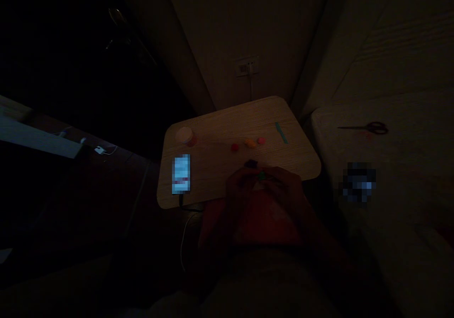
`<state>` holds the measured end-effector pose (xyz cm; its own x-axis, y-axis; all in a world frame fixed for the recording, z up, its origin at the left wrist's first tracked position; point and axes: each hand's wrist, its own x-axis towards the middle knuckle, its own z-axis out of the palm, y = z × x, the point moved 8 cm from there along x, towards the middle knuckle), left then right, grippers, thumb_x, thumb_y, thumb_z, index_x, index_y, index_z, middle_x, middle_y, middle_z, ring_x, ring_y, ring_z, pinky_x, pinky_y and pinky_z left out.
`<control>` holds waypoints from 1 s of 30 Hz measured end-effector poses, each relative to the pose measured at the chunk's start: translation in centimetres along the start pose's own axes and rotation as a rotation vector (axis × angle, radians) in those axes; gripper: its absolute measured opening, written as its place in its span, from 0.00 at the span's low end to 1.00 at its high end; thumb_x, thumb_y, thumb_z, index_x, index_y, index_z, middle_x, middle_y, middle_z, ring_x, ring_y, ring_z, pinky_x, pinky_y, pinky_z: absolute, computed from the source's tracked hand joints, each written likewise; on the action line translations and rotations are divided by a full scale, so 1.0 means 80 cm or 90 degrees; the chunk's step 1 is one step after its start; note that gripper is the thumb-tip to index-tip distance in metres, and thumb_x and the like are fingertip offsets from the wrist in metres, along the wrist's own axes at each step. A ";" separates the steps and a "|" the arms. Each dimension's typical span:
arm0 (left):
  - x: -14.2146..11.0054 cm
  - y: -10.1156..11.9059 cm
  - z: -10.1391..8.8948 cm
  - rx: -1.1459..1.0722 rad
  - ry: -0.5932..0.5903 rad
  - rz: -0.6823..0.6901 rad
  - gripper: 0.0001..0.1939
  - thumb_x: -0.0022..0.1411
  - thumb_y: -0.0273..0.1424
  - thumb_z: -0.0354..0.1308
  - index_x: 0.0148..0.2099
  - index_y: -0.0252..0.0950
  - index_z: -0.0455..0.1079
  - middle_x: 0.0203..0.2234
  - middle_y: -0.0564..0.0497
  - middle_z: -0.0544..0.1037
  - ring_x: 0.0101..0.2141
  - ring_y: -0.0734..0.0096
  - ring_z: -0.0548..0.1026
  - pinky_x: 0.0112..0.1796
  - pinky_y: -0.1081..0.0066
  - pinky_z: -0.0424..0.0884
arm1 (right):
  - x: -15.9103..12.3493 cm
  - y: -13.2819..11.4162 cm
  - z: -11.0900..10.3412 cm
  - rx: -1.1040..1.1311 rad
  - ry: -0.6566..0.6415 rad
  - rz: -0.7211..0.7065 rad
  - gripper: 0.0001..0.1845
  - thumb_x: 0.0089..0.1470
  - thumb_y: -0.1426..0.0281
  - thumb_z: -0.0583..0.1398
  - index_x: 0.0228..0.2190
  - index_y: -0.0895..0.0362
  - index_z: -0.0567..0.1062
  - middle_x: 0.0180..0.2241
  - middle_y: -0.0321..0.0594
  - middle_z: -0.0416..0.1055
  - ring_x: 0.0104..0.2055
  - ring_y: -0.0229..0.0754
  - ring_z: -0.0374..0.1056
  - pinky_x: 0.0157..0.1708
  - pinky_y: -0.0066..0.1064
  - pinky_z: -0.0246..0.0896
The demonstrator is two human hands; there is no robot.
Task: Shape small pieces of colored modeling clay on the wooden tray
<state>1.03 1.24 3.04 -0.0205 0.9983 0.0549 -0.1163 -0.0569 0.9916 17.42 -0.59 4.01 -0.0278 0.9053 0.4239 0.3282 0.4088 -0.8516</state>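
In dim light, my left hand [240, 184] and my right hand [285, 185] meet over the near edge of a small wooden table [216, 124]. Their fingertips are closed around a small green lump [261, 175] that looks like modelling clay. Just beyond the left fingers is a dark purple lump [251, 163]; whether they touch it I cannot tell. Farther up the tabletop lie a red lump [234, 147], an orange lump [249, 143] and a pink lump [261, 140]. A flat teal strip [281, 133] rests to their right.
A lit phone [181, 173] with a cable lies at the table's left, below a small lidded tub [186, 136]. Scissors [371, 128] and a blurred-out object [358, 183] are on the pale surface at right. A wall socket [247, 66] holds a plug.
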 end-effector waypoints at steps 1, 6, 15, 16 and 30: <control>0.001 -0.003 0.000 0.002 -0.002 0.001 0.09 0.56 0.33 0.73 0.39 0.37 0.80 0.38 0.45 0.86 0.42 0.61 0.84 0.46 0.62 0.81 | 0.000 0.002 0.001 -0.001 -0.012 0.006 0.12 0.61 0.65 0.66 0.46 0.51 0.84 0.44 0.45 0.85 0.42 0.49 0.82 0.43 0.40 0.79; 0.008 -0.013 -0.009 0.012 -0.016 0.014 0.17 0.52 0.33 0.74 0.42 0.38 0.73 0.33 0.52 0.80 0.35 0.69 0.79 0.38 0.71 0.77 | 0.000 0.013 0.012 0.037 -0.050 0.051 0.13 0.59 0.64 0.67 0.45 0.53 0.85 0.43 0.46 0.85 0.41 0.49 0.82 0.40 0.38 0.79; 0.015 -0.026 -0.008 0.137 -0.112 0.030 0.13 0.57 0.36 0.71 0.42 0.37 0.76 0.35 0.48 0.81 0.35 0.66 0.79 0.39 0.69 0.76 | 0.002 0.028 0.029 0.000 -0.058 0.054 0.16 0.56 0.66 0.65 0.45 0.55 0.85 0.35 0.44 0.85 0.32 0.46 0.79 0.33 0.35 0.75; 0.017 -0.027 -0.008 0.138 -0.118 0.026 0.13 0.57 0.35 0.71 0.42 0.37 0.76 0.35 0.48 0.81 0.36 0.66 0.80 0.40 0.69 0.76 | 0.002 0.029 0.028 -0.004 -0.060 0.055 0.16 0.55 0.66 0.65 0.45 0.56 0.84 0.34 0.43 0.85 0.31 0.46 0.79 0.32 0.35 0.75; 0.028 -0.035 -0.036 0.080 -0.158 -0.080 0.15 0.53 0.40 0.74 0.39 0.35 0.79 0.32 0.48 0.82 0.32 0.67 0.79 0.34 0.69 0.75 | 0.019 0.052 0.041 0.225 -0.156 0.206 0.16 0.51 0.60 0.71 0.39 0.56 0.85 0.34 0.44 0.84 0.29 0.43 0.77 0.28 0.33 0.72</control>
<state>-1.59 3.60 0.07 0.2309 0.9713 -0.0573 0.0215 0.0538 0.9983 15.64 2.87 0.06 -0.2116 0.9746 0.0735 0.0207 0.0797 -0.9966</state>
